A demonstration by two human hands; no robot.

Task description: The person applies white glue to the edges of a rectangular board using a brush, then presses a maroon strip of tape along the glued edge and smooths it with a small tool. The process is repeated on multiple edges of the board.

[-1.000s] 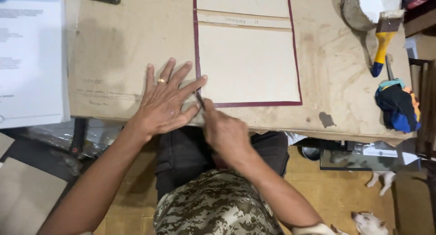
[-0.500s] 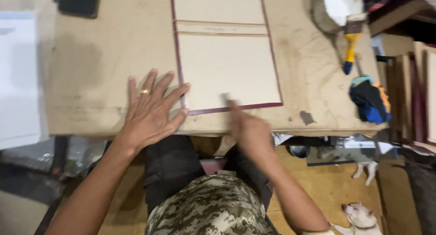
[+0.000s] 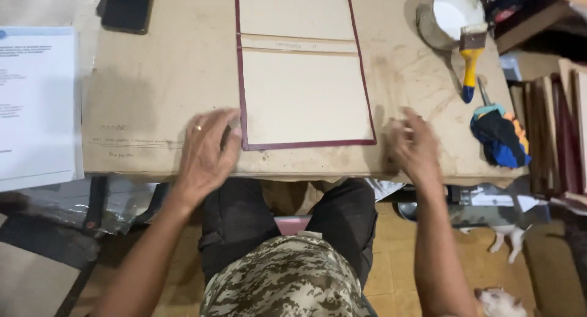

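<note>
The left hand lay flat and spread, holding nothing, touching the near left corner of the maroon-edged book cover, whose long axis ran away from the person. The right hand, blurred, grip unclear, hovered just right of it on the desk.

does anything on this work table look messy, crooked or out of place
Mostly tidy. The paintbrush rests across the rim of the white pot, and the table is smudged around it. The book cover lies flat and straight.
</note>
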